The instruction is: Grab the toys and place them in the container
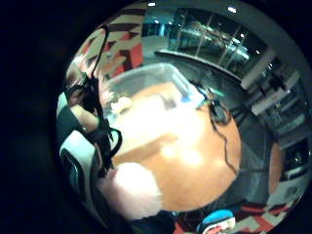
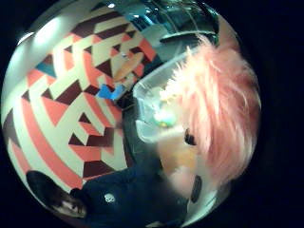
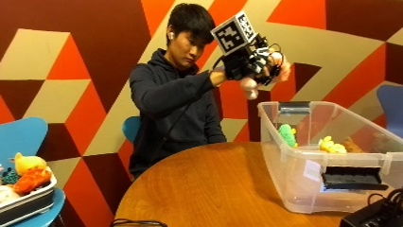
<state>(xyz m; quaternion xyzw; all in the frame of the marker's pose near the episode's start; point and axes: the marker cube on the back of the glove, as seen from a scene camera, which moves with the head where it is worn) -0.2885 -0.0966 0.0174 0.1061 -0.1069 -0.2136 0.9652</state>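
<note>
Pink furry toy (image 3: 250, 86) rides high above the clear container (image 3: 286, 163) at the counter (image 3: 207, 189) edge, right hand (image 3: 255, 64) curled round it. Looks light and squashy; grab the body, not the fluff.

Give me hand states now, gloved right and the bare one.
Right hand: raised above the clear container, gripping a pink fuzzy plush toy.
Bare hand: not visible, cannot tell.
</note>
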